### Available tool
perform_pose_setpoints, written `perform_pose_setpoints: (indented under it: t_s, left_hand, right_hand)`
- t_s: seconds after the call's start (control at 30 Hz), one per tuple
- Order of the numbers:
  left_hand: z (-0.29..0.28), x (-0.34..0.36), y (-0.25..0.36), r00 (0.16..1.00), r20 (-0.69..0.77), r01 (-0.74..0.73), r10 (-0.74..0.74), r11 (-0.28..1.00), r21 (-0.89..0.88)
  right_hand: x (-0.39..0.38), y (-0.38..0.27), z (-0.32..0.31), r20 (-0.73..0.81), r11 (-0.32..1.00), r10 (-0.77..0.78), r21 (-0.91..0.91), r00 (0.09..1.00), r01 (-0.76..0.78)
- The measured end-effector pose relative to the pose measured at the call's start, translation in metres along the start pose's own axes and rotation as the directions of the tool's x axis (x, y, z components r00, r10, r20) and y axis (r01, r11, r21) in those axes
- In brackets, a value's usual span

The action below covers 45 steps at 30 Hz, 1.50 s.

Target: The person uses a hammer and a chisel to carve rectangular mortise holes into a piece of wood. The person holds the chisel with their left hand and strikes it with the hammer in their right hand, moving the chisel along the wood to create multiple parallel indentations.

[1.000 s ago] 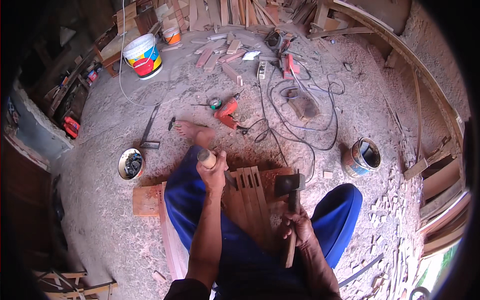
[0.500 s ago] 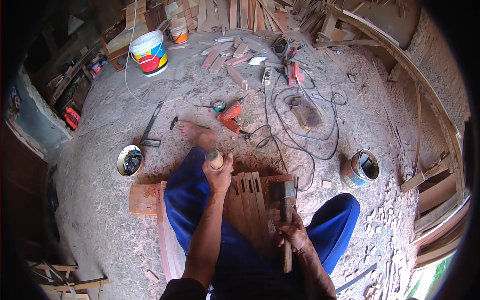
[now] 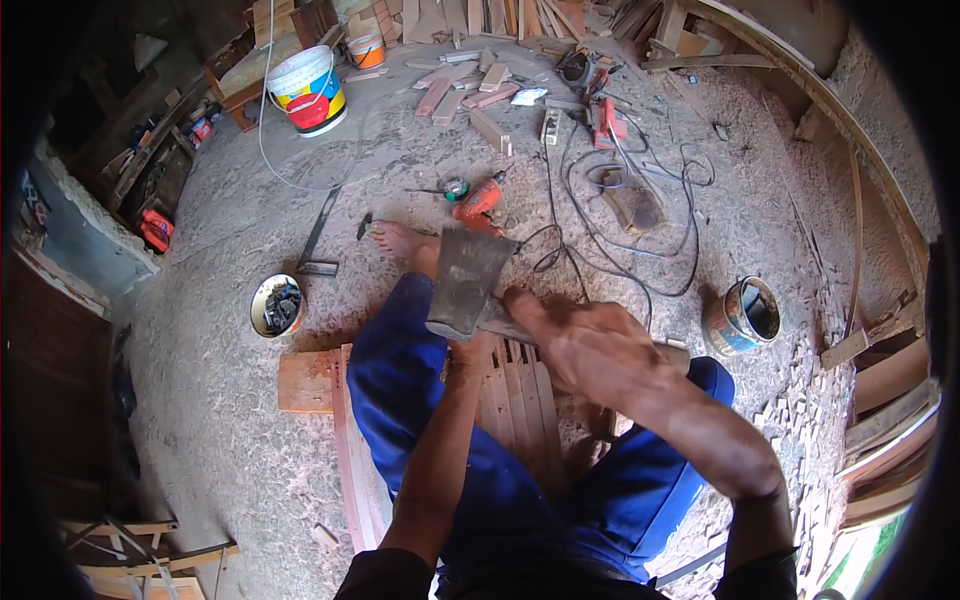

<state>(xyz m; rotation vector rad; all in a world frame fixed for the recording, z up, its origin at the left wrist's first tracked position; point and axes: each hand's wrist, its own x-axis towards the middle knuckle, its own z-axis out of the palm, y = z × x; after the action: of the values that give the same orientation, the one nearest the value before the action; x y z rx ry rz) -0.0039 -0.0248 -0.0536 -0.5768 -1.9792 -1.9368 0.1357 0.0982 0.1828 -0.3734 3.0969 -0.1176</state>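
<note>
My right hand (image 3: 600,350) is closed round the hammer's handle (image 3: 670,355), lifted over the boards. The dark metal hammer head (image 3: 468,280) hides most of my left hand (image 3: 468,355); its fingers and anything in them cannot be seen. Slotted wooden boards (image 3: 515,410) lie between my blue-trousered legs (image 3: 385,370), across a plank (image 3: 305,382). My bare left foot (image 3: 400,240) rests beside a small dark-headed tool (image 3: 365,225).
An orange drill (image 3: 478,205) lies ahead among looping cables (image 3: 630,250). A bucket of hardware (image 3: 277,315) is left, a metal bucket (image 3: 730,325) right, a square (image 3: 318,250) beyond. Offcuts (image 3: 450,95), a colourful bucket (image 3: 308,100) and a red power tool (image 3: 605,125) sit farther off.
My right hand has swung up and leftward with the hammer, whose head now covers my left hand. The chisel handle seen earlier in my left hand is now hidden.
</note>
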Motion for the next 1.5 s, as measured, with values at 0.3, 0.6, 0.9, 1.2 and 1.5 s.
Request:
perform_pose_setpoints:
  t_s: [0.3,0.6,0.9,1.2,1.5]
  left_hand:
    - [0.023,-0.012,-0.007,1.000,0.020,0.019,-0.017,0.995,-0.094]
    - [0.004,0.005,0.042,0.914,0.264,0.395,-0.309,0.829,-0.397]
    - [-0.010,0.009,0.032,0.988,0.063,0.153,-0.141,0.941,-0.300]
    - [-0.008,0.012,0.028,0.968,0.090,0.250,-0.233,0.905,-0.344]
    - [-0.003,0.003,0.013,1.000,0.018,-0.008,0.010,0.990,-0.144]
  right_hand:
    - [0.020,0.009,-0.004,0.186,0.998,0.053,0.014,0.981,-0.056]
    - [-0.012,0.027,-0.026,0.007,0.984,0.100,0.150,0.995,-0.100]
    - [-0.034,0.019,-0.017,-0.192,0.765,0.369,0.618,0.909,-0.180]
    - [-0.029,0.012,-0.007,-0.196,0.782,0.279,0.615,0.940,-0.104]
    - [0.015,0.007,-0.013,0.116,0.994,0.041,0.098,0.992,-0.053]
